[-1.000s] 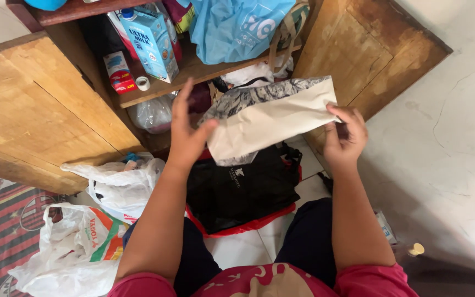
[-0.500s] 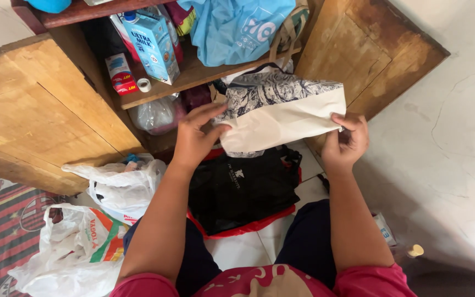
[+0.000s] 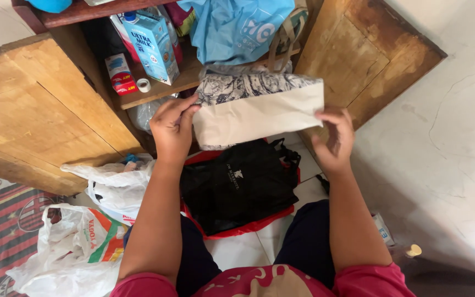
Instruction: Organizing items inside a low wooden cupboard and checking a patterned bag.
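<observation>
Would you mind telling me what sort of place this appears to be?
Probably a home storage corner: an open wooden cupboard holding a milk carton, plastic bags on the tiled floor, and both hands holding a folded cloth bag.

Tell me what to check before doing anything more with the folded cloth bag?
1. Left hand grips the cloth bag at its left edge: ok.
2. Right hand grips the right edge: ok.
3. Bag folded flat, cream panel facing up: ok.
4. Bag held clear above the black bag on the floor: ok.
5. Free space on the cupboard shelf beside the milk carton and blue bag: not ok, crowded.
6. Bag handles tucked in: cannot tell.
</observation>
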